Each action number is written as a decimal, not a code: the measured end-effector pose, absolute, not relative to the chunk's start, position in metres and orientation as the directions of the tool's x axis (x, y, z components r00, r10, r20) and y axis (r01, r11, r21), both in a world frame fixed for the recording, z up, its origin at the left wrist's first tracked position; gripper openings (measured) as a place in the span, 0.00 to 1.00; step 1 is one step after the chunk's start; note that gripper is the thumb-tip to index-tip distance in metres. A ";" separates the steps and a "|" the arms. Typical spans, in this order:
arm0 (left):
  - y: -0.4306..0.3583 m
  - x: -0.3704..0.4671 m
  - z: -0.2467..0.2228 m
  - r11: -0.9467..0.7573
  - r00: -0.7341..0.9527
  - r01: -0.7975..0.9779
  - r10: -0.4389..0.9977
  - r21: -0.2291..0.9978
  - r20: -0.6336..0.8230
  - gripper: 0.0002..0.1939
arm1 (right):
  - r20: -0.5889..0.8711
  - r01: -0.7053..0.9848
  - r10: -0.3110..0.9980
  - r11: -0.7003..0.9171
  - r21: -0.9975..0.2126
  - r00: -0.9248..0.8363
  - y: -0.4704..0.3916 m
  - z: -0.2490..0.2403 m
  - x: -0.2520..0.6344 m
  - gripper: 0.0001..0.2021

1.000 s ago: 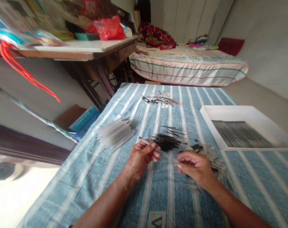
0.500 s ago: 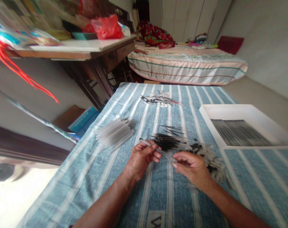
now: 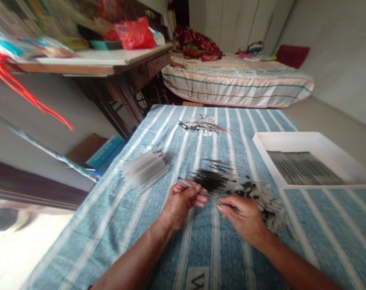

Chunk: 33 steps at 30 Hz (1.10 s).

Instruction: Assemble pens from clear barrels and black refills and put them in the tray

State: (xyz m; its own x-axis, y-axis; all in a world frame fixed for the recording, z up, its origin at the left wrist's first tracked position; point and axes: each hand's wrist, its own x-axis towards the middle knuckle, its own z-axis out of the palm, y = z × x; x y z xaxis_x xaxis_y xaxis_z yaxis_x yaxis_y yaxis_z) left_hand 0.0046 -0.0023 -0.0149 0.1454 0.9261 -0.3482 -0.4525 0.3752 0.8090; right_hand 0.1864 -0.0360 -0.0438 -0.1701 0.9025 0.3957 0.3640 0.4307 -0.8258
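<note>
Left hand (image 3: pixel 183 201): grip closed around the slim tube (image 3: pixel 211 197), thumb on top, fingers curled under; the dark-tipped end pokes out past the thumb, away from the right hand.
Right hand (image 3: pixel 246 215): grip closed, thumb and forefinger pinching at the tube's other end. Whether a separate small part sits in that pinch: too blurred to tell.
Tube: between the two grips, held up over the striped cloth on the counter (image 3: pixel 201 245), slanting down toward the right fingertips.
Handling: best, I judge, to let the left grip do the steadying and keep the right pinch close to the end, both in one line. Push or turn along the length; side force could bend a piece this thin. Firm but light, as a hard squeeze may flex the wall.
Black sticks (image 3: pixel 211 180): bundled just beyond the grips, a few loose ones farther out. Lifted wrists would keep knuckles off them.
Pale pieces (image 3: pixel 269 203): loose heap with black bits, beside the right hand on its outer side; a sweeping elbow or wrist could scatter it.
Clear tubes (image 3: pixel 146 169): stacked side by side, beyond and left of the left grip.
White tray (image 3: pixel 291 139): beyond and right of the right grip, dark slim sticks laid in a row inside.
</note>
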 end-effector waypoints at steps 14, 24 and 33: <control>-0.007 0.011 -0.015 0.368 0.126 -0.452 0.928 0.812 -0.350 0.12 | 0.441 0.386 0.882 0.469 -0.794 -0.164 -0.035 -0.040 0.187 0.04; -0.009 0.012 -0.018 0.392 0.163 -0.393 0.920 0.832 -0.356 0.11 | 0.474 0.455 0.853 0.519 -0.724 -0.219 -0.030 -0.038 0.180 0.07; -0.010 -0.019 0.033 0.314 0.243 0.062 0.916 0.947 -0.320 0.08 | 0.502 0.553 0.842 0.517 -0.653 -0.195 -0.025 -0.040 0.196 0.08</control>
